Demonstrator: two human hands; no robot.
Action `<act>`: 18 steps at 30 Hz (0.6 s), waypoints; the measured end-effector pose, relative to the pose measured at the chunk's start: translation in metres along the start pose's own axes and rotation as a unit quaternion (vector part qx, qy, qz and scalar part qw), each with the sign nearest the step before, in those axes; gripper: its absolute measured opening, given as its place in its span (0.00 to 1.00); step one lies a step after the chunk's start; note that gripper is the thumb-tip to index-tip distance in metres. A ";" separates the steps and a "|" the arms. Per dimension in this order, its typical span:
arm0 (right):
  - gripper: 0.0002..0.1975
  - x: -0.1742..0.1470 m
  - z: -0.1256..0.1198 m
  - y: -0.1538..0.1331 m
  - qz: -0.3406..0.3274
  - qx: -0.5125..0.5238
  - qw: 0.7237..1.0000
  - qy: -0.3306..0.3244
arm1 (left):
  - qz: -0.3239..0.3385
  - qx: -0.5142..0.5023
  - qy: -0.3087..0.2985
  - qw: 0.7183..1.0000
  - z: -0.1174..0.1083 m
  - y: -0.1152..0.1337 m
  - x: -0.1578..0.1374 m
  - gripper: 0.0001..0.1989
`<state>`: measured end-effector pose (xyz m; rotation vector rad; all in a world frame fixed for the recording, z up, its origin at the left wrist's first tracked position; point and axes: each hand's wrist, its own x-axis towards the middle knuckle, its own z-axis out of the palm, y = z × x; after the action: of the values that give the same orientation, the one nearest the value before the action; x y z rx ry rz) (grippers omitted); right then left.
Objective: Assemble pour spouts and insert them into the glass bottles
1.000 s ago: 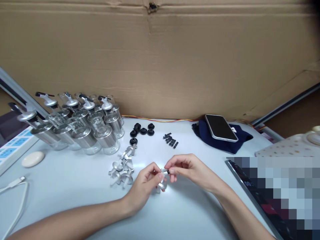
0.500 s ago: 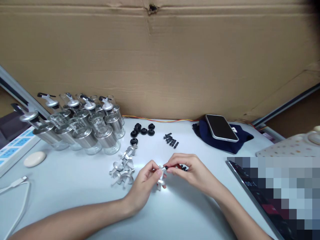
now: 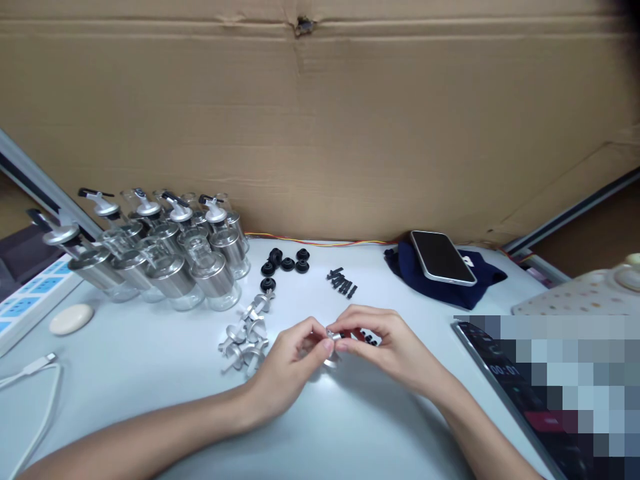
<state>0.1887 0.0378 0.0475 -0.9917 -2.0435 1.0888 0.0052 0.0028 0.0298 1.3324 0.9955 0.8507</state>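
Between my fingertips is a silver pourer spout [image 3: 331, 362], partly hidden by both hands. My left hand [image 3: 295, 357] pinches it from the left. My right hand [image 3: 383, 340] is closed at its tip, thumb and forefinger on a small black piece [image 3: 342, 335] that meets the spout's end. Several small black caps [image 3: 370, 338] lie behind the right fingers. To the left of my left hand is a pile of silver spouts [image 3: 247, 337]. Black rubber stoppers [image 3: 287, 264] and thin black levers [image 3: 343, 283] lie farther back.
Several glass bottles with metal bands [image 3: 215, 273] stand at the back left, some with spouts. A phone [image 3: 443, 258] rests on dark blue cloth [image 3: 470, 293]. A white cable [image 3: 43, 400] and an oval cream object [image 3: 71, 319] lie left; a tablet-like device [image 3: 505, 380] lies right.
My hands have come closer together, and the spout has shifted slightly right and turned. More of it is hidden now. The piles look unchanged.
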 end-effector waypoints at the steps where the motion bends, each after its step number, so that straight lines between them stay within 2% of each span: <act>1: 0.09 0.000 0.000 0.000 0.003 0.000 1.000 0.007 | 0.013 0.035 -0.011 0.999 -0.003 0.003 0.001 0.13; 3: 0.08 0.000 0.000 0.001 0.017 -0.002 1.000 0.026 | 0.039 0.120 -0.025 0.992 -0.012 0.010 0.005 0.14; 5: 0.08 -0.001 0.000 0.001 0.042 0.005 0.998 0.046 | 0.080 0.232 -0.007 0.969 -0.025 0.017 0.011 0.14; 6: 0.09 -0.001 0.000 0.001 0.057 0.013 0.997 0.054 | 0.104 0.300 0.018 0.948 -0.033 0.019 0.016 0.13; 8: 0.09 -0.001 0.000 0.000 0.078 0.031 0.994 0.069 | 0.135 0.440 0.079 0.884 -0.050 0.022 0.025 0.13; 10: 0.09 -0.002 0.001 0.000 0.077 0.044 0.993 0.079 | 0.110 0.553 0.112 0.818 -0.066 0.023 0.035 0.13; 12: 0.08 -0.002 0.003 0.000 0.064 0.053 0.993 0.086 | 0.050 0.618 0.115 0.776 -0.076 0.021 0.042 0.13; 14: 0.08 -0.002 0.004 0.000 0.061 0.058 0.992 0.092 | 0.008 0.643 0.111 0.758 -0.080 0.020 0.047 0.12; 18: 0.08 -0.001 0.004 -0.001 0.059 0.057 0.991 0.107 | -0.009 0.650 0.111 0.752 -0.080 0.019 0.051 0.10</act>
<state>0.1858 0.0348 0.0465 -1.1319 -1.7505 1.0952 -0.0492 0.0803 0.0464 2.3824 1.9467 0.1713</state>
